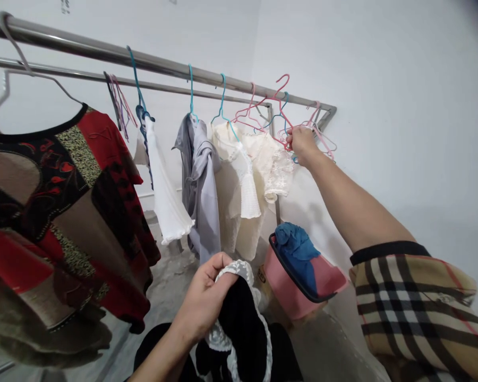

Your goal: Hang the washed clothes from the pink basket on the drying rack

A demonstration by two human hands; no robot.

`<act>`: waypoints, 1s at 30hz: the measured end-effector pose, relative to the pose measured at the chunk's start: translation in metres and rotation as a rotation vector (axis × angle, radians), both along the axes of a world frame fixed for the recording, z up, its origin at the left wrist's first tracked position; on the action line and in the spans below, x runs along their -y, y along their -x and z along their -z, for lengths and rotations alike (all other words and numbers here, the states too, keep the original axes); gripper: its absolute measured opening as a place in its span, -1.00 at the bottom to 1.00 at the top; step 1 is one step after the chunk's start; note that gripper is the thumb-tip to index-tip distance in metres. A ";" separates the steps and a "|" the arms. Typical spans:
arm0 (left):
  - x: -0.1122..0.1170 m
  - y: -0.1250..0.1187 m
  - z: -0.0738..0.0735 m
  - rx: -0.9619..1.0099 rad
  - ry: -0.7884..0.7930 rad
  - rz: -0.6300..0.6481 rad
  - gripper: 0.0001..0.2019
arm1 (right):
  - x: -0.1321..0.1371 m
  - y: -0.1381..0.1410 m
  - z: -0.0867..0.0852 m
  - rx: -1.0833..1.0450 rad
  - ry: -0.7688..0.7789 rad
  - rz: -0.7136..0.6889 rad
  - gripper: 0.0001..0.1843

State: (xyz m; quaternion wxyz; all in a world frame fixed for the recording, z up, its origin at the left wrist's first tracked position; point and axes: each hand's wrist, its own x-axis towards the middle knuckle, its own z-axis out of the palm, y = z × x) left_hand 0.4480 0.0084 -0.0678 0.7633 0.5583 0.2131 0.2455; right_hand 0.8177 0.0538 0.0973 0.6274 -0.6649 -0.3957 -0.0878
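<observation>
My left hand (207,292) pinches a black garment with white lace trim (245,323) at its lace edge, low in front of me. The rest of the cloth hangs down below the fingers. Up at the right end of the rack, my right hand (302,142) is closed on a red clothes hanger (282,109), whose hook rises just above the rail. Beside that hand hang several other hangers, among them a pink hanger (316,124). A cream lace top (269,159) hangs just to the left of it.
A steel clothes rail (163,61) crosses the view. From it hang a red patterned top (115,212), a white garment (165,196), a grey garment (203,180) and a cream top with white sleeve (227,185). Below stands a pink basket (281,281) holding blue cloth (297,241).
</observation>
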 end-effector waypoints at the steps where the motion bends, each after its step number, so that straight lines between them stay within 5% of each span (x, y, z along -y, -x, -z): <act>1: 0.000 0.000 0.000 0.003 -0.012 -0.016 -0.65 | 0.011 0.008 0.003 0.016 -0.005 0.046 -0.70; 4: -0.002 -0.002 0.000 -0.003 -0.021 -0.083 -0.67 | 0.058 0.043 0.020 0.185 -0.015 0.133 -0.69; 7: -0.003 -0.003 0.001 0.004 -0.020 -0.150 -0.71 | 0.119 0.083 0.055 0.293 -0.050 0.148 -0.61; 11: -0.003 -0.004 0.002 0.044 -0.014 -0.230 -0.76 | 0.204 0.138 0.132 0.192 -0.266 0.141 -0.60; 13: -0.003 -0.006 0.002 0.051 -0.010 -0.257 -0.77 | 0.241 0.165 0.178 0.104 -0.215 0.178 -0.67; 15: -0.001 -0.008 0.002 0.048 -0.016 -0.274 -0.78 | 0.271 0.190 0.218 -0.021 -0.108 0.071 -0.74; 18: 0.003 -0.010 0.004 0.043 -0.027 -0.287 -0.79 | 0.303 0.221 0.257 -0.327 -0.080 -0.085 -0.77; 21: 0.009 -0.013 0.008 0.049 -0.047 -0.297 -0.79 | 0.323 0.238 0.268 -0.552 -0.140 -0.239 -0.67; 25: 0.012 -0.014 0.018 0.042 -0.155 -0.316 -0.79 | 0.347 0.239 0.268 -0.570 -0.095 -0.367 -0.68; 30: 0.011 -0.013 0.029 -0.026 -0.282 -0.303 -0.81 | 0.367 0.233 0.270 -0.431 0.315 -0.518 -0.61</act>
